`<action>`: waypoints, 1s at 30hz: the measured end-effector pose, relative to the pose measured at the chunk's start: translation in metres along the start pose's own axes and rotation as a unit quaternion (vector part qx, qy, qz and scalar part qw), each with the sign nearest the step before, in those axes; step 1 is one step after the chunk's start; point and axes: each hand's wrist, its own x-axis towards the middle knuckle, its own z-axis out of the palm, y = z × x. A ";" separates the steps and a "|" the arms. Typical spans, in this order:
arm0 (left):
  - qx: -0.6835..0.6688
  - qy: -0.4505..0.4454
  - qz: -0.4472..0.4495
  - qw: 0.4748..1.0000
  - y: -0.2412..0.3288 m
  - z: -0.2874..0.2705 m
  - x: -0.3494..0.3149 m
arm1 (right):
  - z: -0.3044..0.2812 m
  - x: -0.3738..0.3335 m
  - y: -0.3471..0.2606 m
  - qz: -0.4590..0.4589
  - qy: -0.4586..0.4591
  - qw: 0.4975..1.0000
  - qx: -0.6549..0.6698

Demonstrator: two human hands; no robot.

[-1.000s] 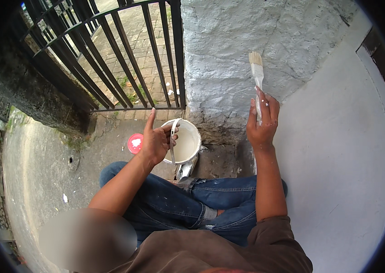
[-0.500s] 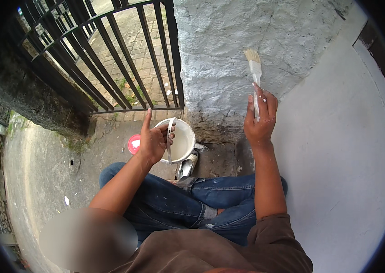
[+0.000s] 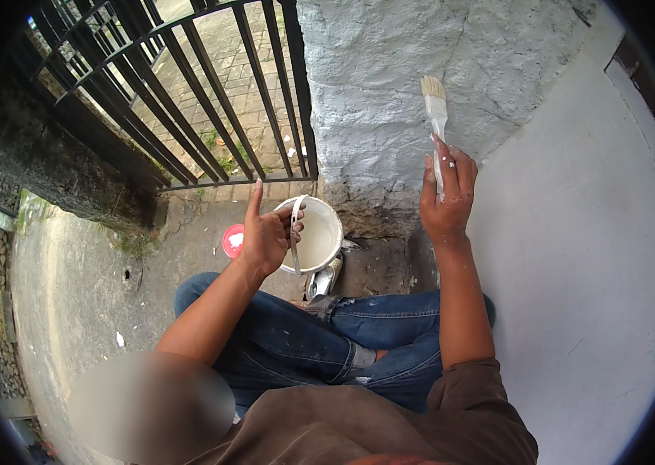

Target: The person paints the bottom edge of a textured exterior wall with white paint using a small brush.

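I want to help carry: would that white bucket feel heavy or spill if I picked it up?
The white bucket may feel fairly heavy, since pale liquid shows inside. Its top is open, so it could spill if tilted.

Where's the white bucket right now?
In the head view, the white bucket is near the centre, just right of the left hand and the red disc.

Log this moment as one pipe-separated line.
left hand: hooked under bucket handle | right hand: gripping paintbrush, bristles toward rough wall | bucket: pale contents | brush-wall contact: unclear
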 end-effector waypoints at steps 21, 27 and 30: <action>0.001 0.000 0.003 1.000 -0.001 -0.001 -0.002 | 0.009 -0.010 -0.006 0.031 0.041 0.996 0.069; 0.001 0.002 0.007 1.000 0.001 -0.001 -0.003 | 0.005 -0.014 -0.007 0.069 0.088 0.981 0.158; -0.002 -0.005 0.002 1.000 0.000 -0.001 -0.003 | 0.007 -0.017 -0.002 0.071 0.057 0.986 0.140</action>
